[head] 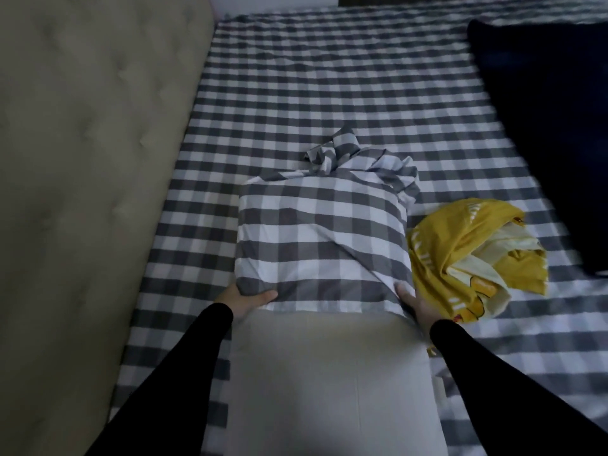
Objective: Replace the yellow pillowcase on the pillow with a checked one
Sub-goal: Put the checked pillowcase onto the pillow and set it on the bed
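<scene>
A bare pale grey pillow lies lengthwise on the bed in front of me. A grey-and-white checked pillowcase covers its far half, with loose cloth bunched at the far end. My left hand grips the case's open edge at the pillow's left side. My right hand holds the same edge at the right side. The yellow pillowcase lies crumpled on the bed just right of the pillow.
The bed carries a grey-and-white checked sheet. A beige tufted headboard runs along the left. A dark navy blanket lies at the far right.
</scene>
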The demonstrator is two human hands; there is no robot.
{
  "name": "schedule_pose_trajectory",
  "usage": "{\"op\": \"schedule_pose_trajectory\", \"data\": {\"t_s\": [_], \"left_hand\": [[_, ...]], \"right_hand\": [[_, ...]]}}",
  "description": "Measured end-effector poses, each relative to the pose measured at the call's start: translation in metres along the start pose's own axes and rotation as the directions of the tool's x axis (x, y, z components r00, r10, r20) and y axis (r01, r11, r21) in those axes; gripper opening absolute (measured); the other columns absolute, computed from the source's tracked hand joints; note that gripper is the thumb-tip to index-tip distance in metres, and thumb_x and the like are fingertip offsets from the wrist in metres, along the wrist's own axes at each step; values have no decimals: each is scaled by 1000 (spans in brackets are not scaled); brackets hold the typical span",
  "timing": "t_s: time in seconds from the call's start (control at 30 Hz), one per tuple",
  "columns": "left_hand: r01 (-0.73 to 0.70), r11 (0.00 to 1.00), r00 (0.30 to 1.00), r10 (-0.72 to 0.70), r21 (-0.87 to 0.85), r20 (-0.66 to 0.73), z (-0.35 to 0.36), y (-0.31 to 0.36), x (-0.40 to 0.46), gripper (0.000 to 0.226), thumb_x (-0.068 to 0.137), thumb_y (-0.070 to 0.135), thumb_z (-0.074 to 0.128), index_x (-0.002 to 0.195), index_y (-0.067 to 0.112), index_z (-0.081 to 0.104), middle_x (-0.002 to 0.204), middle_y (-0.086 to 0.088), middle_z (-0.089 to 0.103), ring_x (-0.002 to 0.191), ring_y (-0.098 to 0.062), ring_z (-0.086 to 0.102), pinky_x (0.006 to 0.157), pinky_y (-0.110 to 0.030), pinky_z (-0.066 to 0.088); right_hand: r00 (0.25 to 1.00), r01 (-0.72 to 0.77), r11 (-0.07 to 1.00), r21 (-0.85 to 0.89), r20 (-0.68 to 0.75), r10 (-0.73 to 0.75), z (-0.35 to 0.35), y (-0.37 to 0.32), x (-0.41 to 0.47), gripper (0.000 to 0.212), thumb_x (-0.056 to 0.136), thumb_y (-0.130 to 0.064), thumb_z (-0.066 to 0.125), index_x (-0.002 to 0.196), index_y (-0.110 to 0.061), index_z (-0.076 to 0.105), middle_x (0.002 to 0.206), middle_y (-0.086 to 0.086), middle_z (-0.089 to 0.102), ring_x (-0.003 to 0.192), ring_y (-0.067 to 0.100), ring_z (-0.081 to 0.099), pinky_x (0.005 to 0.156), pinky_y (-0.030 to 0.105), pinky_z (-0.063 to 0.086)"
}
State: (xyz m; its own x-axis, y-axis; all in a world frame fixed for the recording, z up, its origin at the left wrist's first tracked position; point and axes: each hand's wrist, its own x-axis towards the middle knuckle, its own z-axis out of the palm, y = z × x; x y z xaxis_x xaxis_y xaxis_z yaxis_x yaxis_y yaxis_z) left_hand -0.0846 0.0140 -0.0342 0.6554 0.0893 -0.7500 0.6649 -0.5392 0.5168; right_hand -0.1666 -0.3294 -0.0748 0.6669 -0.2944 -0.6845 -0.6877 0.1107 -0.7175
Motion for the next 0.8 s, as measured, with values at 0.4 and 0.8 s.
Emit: {"op": "schedule_pose_trajectory", "data": {"t_s": [0.4, 0.8], "left_hand": [[-40, 995, 990, 27, 90, 137, -11, 23, -17, 94, 59, 58, 78, 136, 13, 48, 127, -1, 58, 100, -16, 59, 83, -25, 47], [-121, 989, 952, 92, -82, -293, 9, 57, 54, 136, 34, 64, 86, 146, 24, 19, 145, -7, 42, 129, -31, 45, 108, -48, 37]], "right_hand": [[978, 75, 980, -184, -178, -109, -8, -51, 7, 78, 83, -66, 52, 142, -16, 41, 146, 11, 43, 133, 33, 40, 111, 41, 29], [980, 72, 949, -306, -153, -124, 29, -67, 64, 101, 66, -67, 71, 147, -22, 30, 150, 11, 34, 134, 30, 39, 112, 43, 34]]}}
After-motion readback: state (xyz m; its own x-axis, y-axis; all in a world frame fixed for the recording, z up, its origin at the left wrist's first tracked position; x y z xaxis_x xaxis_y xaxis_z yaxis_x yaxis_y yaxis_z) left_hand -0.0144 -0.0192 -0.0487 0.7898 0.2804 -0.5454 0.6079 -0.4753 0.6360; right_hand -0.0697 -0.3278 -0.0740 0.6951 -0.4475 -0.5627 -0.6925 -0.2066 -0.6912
